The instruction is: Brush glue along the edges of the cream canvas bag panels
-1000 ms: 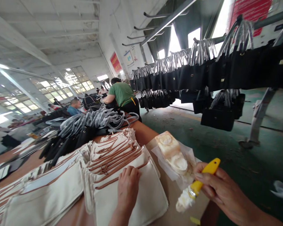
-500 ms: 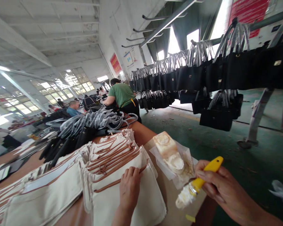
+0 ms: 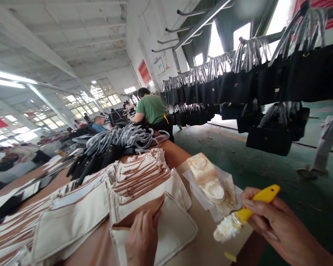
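My left hand [image 3: 143,234] is closed on the edge of the front cream bag piece [image 3: 177,225], holding its mouth apart so the brown lining [image 3: 140,210] shows. Behind that piece stands a tight row of similar cream pieces [image 3: 152,184] with brown edges. A yellow-handled brush [image 3: 262,199] is gripped in my right hand [image 3: 272,220], its bristles thick with white paste and pointing down to the left. Near the bristles, a paste-caked plastic container [image 3: 202,173] lies on crumpled translucent sheet [image 3: 231,190] at the table's right side.
More cream pieces [image 3: 69,229] lie stacked on the left. Black bags with wrapped grey handles [image 3: 119,138] are heaped at the back of the brown table [image 3: 174,153]. A person in a green shirt [image 3: 152,109] bends over beyond. Black bags [image 3: 227,88] hang from a rack on the right.
My left hand has drawn the front bag piece toward me and down, opening its mouth and exposing more brown lining. The brush stays in my right hand. The camera view has shifted left.
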Tool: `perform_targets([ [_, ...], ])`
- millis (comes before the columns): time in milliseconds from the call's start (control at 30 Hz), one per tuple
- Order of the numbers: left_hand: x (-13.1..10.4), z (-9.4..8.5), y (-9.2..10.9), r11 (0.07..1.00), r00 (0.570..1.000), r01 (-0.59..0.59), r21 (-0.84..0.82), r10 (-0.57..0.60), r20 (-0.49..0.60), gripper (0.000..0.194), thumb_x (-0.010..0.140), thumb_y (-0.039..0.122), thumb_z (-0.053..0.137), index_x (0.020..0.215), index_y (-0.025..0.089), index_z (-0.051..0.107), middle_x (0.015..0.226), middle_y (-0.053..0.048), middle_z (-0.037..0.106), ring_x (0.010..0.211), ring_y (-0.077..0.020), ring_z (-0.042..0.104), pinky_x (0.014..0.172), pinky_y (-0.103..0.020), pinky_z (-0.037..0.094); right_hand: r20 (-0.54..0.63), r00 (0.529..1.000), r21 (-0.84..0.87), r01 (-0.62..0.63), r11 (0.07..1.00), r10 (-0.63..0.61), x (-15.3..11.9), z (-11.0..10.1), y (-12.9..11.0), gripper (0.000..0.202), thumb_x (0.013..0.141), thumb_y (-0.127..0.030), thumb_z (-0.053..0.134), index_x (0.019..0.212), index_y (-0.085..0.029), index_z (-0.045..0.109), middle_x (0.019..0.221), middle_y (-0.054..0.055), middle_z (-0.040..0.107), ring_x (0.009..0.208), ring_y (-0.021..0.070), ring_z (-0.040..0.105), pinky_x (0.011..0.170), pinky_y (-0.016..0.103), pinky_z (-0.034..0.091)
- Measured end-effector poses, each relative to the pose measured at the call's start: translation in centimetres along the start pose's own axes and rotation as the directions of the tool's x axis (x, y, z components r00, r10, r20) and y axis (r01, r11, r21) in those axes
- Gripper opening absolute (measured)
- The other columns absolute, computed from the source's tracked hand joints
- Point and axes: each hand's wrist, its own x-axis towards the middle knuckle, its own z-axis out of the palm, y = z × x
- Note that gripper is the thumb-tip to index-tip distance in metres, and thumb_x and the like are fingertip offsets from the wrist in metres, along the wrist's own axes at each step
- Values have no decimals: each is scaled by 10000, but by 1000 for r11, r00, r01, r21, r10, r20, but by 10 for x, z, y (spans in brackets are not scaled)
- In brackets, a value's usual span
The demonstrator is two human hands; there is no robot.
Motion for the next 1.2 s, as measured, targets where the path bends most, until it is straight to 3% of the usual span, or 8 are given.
perform_targets([
  [167, 27, 33, -1, 985, 954, 170, -30, -157, 256, 114, 957, 277, 471, 908, 219, 556, 902, -44, 632, 891, -221, 606, 769, -317, 431, 3, 1000, -8, 12, 1000, -12, -2, -1, 0, 283, 828, -415, 712, 716, -190, 583, 429, -80, 318, 420, 81, 201, 439, 250, 171],
  [433, 70, 73, 21, 962, 897, 257, -90, -203, 391, 156, 886, 300, 550, 979, 182, 592, 1093, -113, 621, 1063, -279, 548, 873, -386, 394, -15, 999, 56, 30, 998, -30, 8, 14, 3, 265, 799, -391, 729, 733, -175, 590, 388, -97, 316, 381, 55, 190, 428, 237, 144],
  [533, 75, 78, 22, 931, 852, 337, -143, -236, 467, 140, 843, 282, 577, 910, 165, 617, 975, -109, 650, 972, -282, 580, 814, -377, 398, 7, 1000, 44, 28, 999, -28, 15, 20, 8, 259, 809, -391, 717, 764, -174, 584, 406, -102, 328, 385, 55, 181, 417, 227, 136],
  [667, 74, 72, 17, 842, 778, 421, -336, -145, 611, 137, 783, 303, 617, 771, 178, 671, 749, -21, 644, 738, -193, 600, 683, -280, 403, 10, 993, -13, 115, 993, -115, 32, 32, 13, 266, 812, -383, 702, 739, -180, 546, 402, -103, 331, 389, 65, 215, 411, 222, 166],
  [767, 67, 58, 16, 734, 746, 486, -475, -65, 663, 176, 768, 329, 619, 795, 178, 704, 756, -2, 648, 735, -171, 599, 674, -249, 419, 25, 981, -45, 195, 980, -194, 49, 42, 16, 248, 819, -379, 682, 765, -183, 539, 414, -111, 320, 395, 69, 204, 407, 224, 153],
  [933, 55, 33, 25, 576, 695, 610, -544, -60, 716, 245, 740, 362, 630, 826, 144, 702, 722, 7, 592, 681, -155, 546, 619, -242, 401, 136, 949, -208, 308, 928, -284, 63, 58, 22, 200, 859, -350, 626, 768, -188, 552, 465, -92, 356, 433, 96, 272, 432, 235, 215],
  [1100, 49, 18, 36, 490, 670, 656, -574, -28, 741, 187, 697, 319, 664, 756, 148, 712, 721, 17, 536, 675, -139, 506, 616, -236, 370, 319, 886, -442, 453, 774, -336, 65, 69, 25, 190, 891, -299, 575, 739, -186, 578, 552, -52, 429, 495, 121, 378, 478, 255, 292],
  [1200, 48, 14, 39, 471, 674, 662, -584, -31, 738, 159, 681, 310, 674, 703, 154, 699, 686, 33, 488, 647, -125, 467, 608, -236, 352, 338, 842, -503, 539, 676, -420, 65, 70, 20, 188, 901, -266, 561, 729, -190, 571, 581, -39, 463, 537, 137, 430, 531, 267, 336],
])
